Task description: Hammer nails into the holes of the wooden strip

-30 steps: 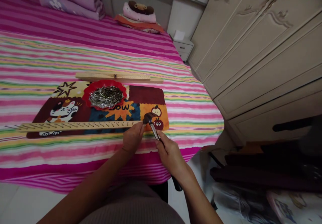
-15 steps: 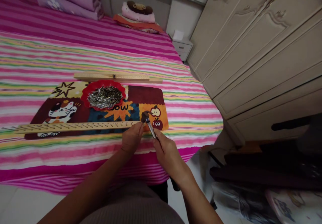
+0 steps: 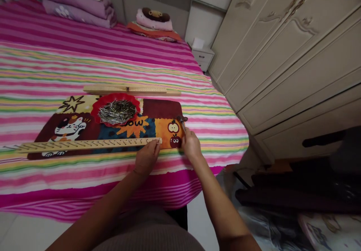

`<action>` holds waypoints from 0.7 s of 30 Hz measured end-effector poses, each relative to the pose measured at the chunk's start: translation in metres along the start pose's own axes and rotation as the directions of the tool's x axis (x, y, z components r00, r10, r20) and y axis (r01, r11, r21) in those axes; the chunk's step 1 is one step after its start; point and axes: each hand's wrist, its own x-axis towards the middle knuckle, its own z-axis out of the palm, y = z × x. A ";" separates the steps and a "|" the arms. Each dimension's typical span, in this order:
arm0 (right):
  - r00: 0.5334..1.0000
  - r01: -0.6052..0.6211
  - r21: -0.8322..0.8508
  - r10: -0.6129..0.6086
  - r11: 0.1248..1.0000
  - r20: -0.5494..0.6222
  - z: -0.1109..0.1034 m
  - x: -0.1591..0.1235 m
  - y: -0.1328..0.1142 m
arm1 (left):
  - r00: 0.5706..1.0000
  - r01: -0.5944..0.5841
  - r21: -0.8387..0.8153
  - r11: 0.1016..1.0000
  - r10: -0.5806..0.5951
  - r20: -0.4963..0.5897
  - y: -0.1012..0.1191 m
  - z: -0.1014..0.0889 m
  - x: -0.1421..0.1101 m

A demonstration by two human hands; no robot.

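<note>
A long wooden strip [image 3: 93,143] with a row of several nails standing in it lies across the near side of a patterned mat [image 3: 162,108]. My left hand [image 3: 147,154] is closed on the strip's right end, fingers and thumb pressed together there. To its right, my right hand [image 3: 191,144] is wrapped round a hammer [image 3: 182,123], whose dark head rests over or just above the mat's right edge; most of the handle is hidden by the hand. Behind the strip, a red scalloped bowl [image 3: 96,117] holds a heap of loose nails [image 3: 118,111].
More wooden strips [image 3: 132,89] lie behind the bowl on the striped bedspread [image 3: 214,130]. Folded quilts [image 3: 79,6] and a small stack of bedding [image 3: 155,23] are at the far side. A wardrobe [image 3: 282,55] and a white bedside cabinet [image 3: 202,57] stand at the right.
My right hand has moved the hammer right and away from the strip's end, toward the mat's right edge. My left hand stays at the strip's end. The view has shifted slightly.
</note>
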 end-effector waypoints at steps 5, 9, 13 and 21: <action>1.000 0.014 -0.020 -0.014 1.000 0.010 0.006 0.004 0.007 | 1.000 0.015 -0.193 0.981 -0.018 -0.013 -0.008 -0.015 -0.012; 0.983 0.166 0.069 -0.159 0.984 -0.092 0.008 -0.006 -0.009 | 0.996 0.086 -0.278 0.957 -0.081 0.030 -0.023 -0.036 -0.033; 0.904 0.425 0.278 -0.421 0.861 -0.076 0.018 -0.010 -0.036 | 0.959 0.282 -0.357 0.890 -0.272 0.080 -0.037 -0.055 -0.050; 0.872 0.463 0.429 -0.485 0.776 -0.065 0.032 -0.012 -0.043 | 0.709 0.602 -0.741 0.298 -0.626 0.325 -0.046 -0.077 -0.048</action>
